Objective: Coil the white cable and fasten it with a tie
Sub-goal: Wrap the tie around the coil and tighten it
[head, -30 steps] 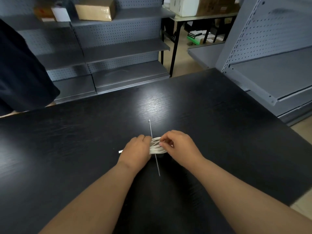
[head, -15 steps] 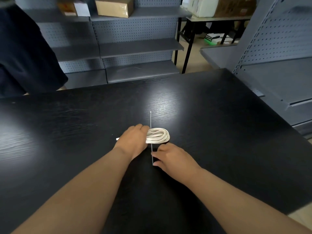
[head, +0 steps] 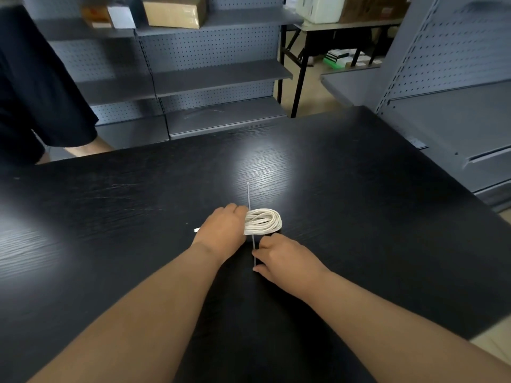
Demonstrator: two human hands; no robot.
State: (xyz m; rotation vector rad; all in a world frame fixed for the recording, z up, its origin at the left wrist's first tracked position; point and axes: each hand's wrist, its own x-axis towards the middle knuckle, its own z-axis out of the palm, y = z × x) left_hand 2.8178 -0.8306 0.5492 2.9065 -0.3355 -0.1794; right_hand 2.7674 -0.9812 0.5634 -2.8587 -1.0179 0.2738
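Both bare forearms reach forward from the desk's near edge and converge toward its middle. The left grip, knuckles up, curls round the coiled white cable. The right grip, just nearer, lies palm down and pinches the tie.

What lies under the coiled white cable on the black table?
A thin tie runs beneath the coil, showing either side. Its middle is hidden by the coil; the left hand covers the coil's left side.
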